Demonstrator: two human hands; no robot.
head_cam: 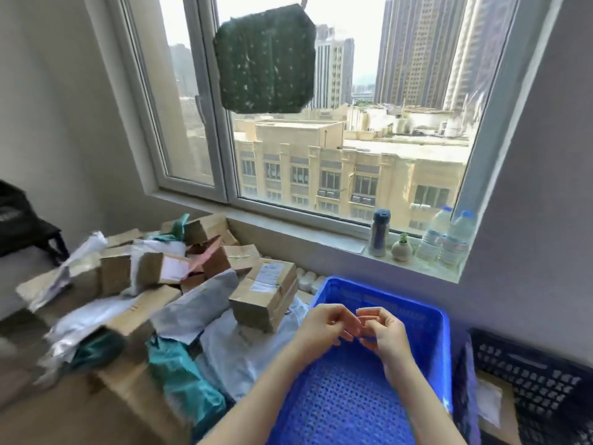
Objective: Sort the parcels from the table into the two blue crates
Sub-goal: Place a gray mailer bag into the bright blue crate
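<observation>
Head view, left hand [324, 326], right hand [386, 334] over blue crate [378, 292], parcels [266, 293] alongside

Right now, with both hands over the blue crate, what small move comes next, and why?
Probably reach the left hand to the labelled cardboard box left of the blue crate: it and the right hand hold nothing, the crate looks empty, and that box lies nearest.
</observation>
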